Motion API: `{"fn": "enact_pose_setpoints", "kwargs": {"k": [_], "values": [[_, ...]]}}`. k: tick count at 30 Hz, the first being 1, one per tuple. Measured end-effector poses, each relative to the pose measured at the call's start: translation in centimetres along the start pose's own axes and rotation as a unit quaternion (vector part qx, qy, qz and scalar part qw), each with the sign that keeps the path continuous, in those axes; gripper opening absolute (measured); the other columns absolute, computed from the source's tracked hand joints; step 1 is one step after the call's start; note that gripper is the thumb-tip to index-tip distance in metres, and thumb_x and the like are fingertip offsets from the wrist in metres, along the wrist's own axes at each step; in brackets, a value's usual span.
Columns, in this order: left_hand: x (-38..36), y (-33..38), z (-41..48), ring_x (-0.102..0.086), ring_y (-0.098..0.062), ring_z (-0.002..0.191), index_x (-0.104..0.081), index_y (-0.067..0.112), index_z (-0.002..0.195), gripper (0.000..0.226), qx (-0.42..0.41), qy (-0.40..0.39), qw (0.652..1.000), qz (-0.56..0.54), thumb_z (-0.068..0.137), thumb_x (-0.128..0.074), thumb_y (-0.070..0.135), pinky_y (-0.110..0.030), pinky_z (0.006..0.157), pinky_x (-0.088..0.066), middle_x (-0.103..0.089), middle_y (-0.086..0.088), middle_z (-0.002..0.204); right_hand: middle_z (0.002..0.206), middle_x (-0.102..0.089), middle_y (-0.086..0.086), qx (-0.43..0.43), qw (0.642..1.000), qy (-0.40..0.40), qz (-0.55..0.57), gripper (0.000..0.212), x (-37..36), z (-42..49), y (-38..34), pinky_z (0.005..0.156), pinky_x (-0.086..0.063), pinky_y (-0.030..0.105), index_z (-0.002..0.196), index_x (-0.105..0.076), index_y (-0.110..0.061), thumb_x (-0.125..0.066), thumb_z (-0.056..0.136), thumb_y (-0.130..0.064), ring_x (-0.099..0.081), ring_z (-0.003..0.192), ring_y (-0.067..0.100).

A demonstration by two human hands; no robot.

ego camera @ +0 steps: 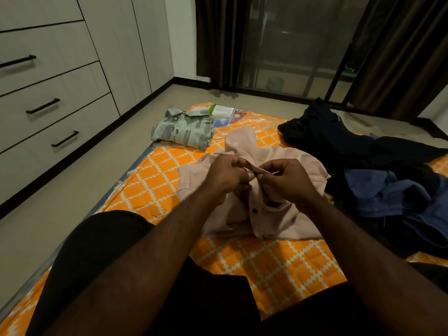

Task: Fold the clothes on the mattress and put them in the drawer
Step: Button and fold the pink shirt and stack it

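A pale pink button shirt (286, 224) lies open on the orange patterned mattress (155, 175) in front of me. My left hand (225, 175) and my right hand (288, 180) meet over its upper placket, each pinching an edge of the fabric near the collar. A folded grey-green camouflage shirt (183, 128) sits at the mattress's far left corner. A loose heap of dark navy and blue clothes (378, 170) lies to the right. The closed drawers (48, 103) with black handles stand along the left wall.
Bare floor (80, 180) runs between the mattress and the drawer unit. A glass sliding door (298, 44) with dark curtains is at the far end. A product label (225, 115) shows under the mattress's plastic wrap. My dark-clothed legs fill the foreground.
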State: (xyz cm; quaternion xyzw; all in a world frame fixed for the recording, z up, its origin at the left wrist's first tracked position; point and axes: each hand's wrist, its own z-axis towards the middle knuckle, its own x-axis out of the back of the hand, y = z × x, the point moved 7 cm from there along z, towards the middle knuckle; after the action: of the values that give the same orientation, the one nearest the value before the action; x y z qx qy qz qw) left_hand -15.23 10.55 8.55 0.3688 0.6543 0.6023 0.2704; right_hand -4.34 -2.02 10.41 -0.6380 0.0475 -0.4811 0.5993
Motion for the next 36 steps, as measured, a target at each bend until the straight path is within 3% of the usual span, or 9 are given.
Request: {"fn": "enact_pose_setpoints", "kwargs": {"k": [8, 13, 15, 18, 21, 25, 30, 33, 36], "values": [[0.4, 0.0, -0.3, -0.074, -0.023, 0.076, -0.057, 0.010, 0.103, 0.037, 0.015, 0.051, 0.998, -0.039, 0.079, -0.074, -0.014, -0.034, 0.057, -0.060, -0.068, -0.012, 0.096, 0.084, -0.075, -0.014, 0.017, 1.000, -0.023, 0.004, 0.013, -0.2, -0.2, -0.2, 0.060, -0.053, 0.013, 0.097, -0.080, -0.023, -0.076, 0.089, -0.013, -0.070, 0.075, -0.001], [-0.4, 0.2, -0.1, -0.071, -0.022, 0.079, -0.058, 0.034, 0.133, 0.070, -0.060, -0.027, 0.997, -0.033, 0.083, -0.071, -0.014, -0.042, 0.065, -0.062, -0.064, -0.005, 0.111, 0.087, -0.076, -0.011, 0.059, 0.997, -0.044, -0.032, 0.017, 0.4, 0.0, -0.6, 0.066, -0.057, 0.019, 0.098, -0.081, -0.019, -0.084, 0.082, -0.024, -0.070, 0.077, 0.003], [-0.8, 0.1, -0.1, -0.072, -0.023, 0.084, -0.064, 0.026, 0.130, 0.057, -0.077, -0.052, 0.995, -0.038, 0.087, -0.068, -0.011, -0.039, 0.067, -0.061, -0.070, -0.010, 0.105, 0.087, -0.076, -0.011, 0.076, 0.995, -0.039, -0.048, 0.020, 0.6, 0.1, -0.7, 0.066, -0.056, 0.017, 0.100, -0.081, -0.018, -0.084, 0.082, -0.028, -0.070, 0.078, 0.002], [-1.0, -0.5, 0.0, -0.072, -0.023, 0.088, -0.073, 0.010, 0.106, 0.022, -0.056, -0.050, 0.995, -0.058, 0.092, -0.066, -0.006, -0.032, 0.067, -0.059, -0.075, -0.011, 0.097, 0.085, -0.075, -0.012, 0.111, 0.991, 0.005, -0.068, 0.019, 0.8, -0.1, -0.9, 0.066, -0.055, 0.018, 0.100, -0.080, -0.020, -0.083, 0.083, -0.027, -0.069, 0.079, 0.001], [-1.0, -1.0, 0.1, -0.070, -0.018, 0.079, -0.073, 0.006, 0.098, 0.014, -0.023, -0.035, 0.994, -0.104, 0.093, -0.065, -0.004, -0.027, 0.064, -0.060, -0.074, -0.004, 0.085, 0.086, -0.075, -0.009, 0.153, 0.982, 0.069, -0.090, 0.011, 0.7, -0.6, -1.4, 0.068, -0.056, 0.024, 0.098, -0.080, -0.019, -0.079, 0.087, -0.019, -0.069, 0.077, 0.003], [-1.2, -1.0, -0.2, -0.069, -0.016, 0.065, -0.071, 0.001, 0.096, 0.008, 0.004, -0.021, 0.991, -0.134, 0.095, -0.064, -0.003, -0.025, 0.058, -0.059, -0.070, -0.008, 0.077, 0.090, -0.077, -0.001, 0.180, 0.961, 0.133, -0.163, 0.012, 0.1, -1.3, -1.9, 0.066, -0.057, 0.033, 0.100, -0.077, -0.017, -0.068, 0.091, -0.017, -0.070, 0.078, 0.015], [-0.9, 0.1, -0.5, -0.072, -0.011, 0.061, -0.071, 0.001, 0.096, 0.005, -0.088, 0.054, 0.994, 0.035, 0.093, -0.070, 0.004, -0.023, 0.056, -0.058, -0.072, -0.007, 0.075, 0.091, -0.075, 0.005, 0.176, 0.939, 0.150, -0.254, 0.017, -0.8, -1.5, -2.0, 0.063, -0.057, 0.036, 0.103, -0.074, -0.016, -0.061, 0.093, -0.021, -0.069, 0.077, 0.026], [-0.9, 1.2, -0.7, -0.065, 0.002, 0.060, -0.074, 0.007, 0.093, 0.004, -0.187, 0.109, 0.961, 0.169, 0.089, -0.072, 0.008, -0.009, 0.058, -0.049, -0.069, 0.007, 0.074, 0.088, -0.074, 0.005, 0.192, 0.920, 0.148, -0.307, 0.023, -1.2, -1.6, -2.4, 0.057, -0.056, 0.036, 0.101, -0.073, -0.016, -0.054, 0.095, -0.027, -0.069, 0.071, 0.027], [-0.9, 1.7, -0.9, -0.059, 0.006, 0.063, -0.072, 0.011, 0.080, 0.005, -0.252, 0.133, 0.933, 0.220, 0.083, -0.072, 0.006, -0.008, 0.061, -0.044, -0.062, 0.012, 0.069, 0.081, -0.071, 0.002, 0.203, 0.909, 0.137, -0.338, 0.026, -1.6, -1.6, -2.4, 0.050, -0.053, 0.035, 0.095, -0.071, -0.017, -0.049, 0.098, -0.032, -0.065, 0.062, 0.024]]}}
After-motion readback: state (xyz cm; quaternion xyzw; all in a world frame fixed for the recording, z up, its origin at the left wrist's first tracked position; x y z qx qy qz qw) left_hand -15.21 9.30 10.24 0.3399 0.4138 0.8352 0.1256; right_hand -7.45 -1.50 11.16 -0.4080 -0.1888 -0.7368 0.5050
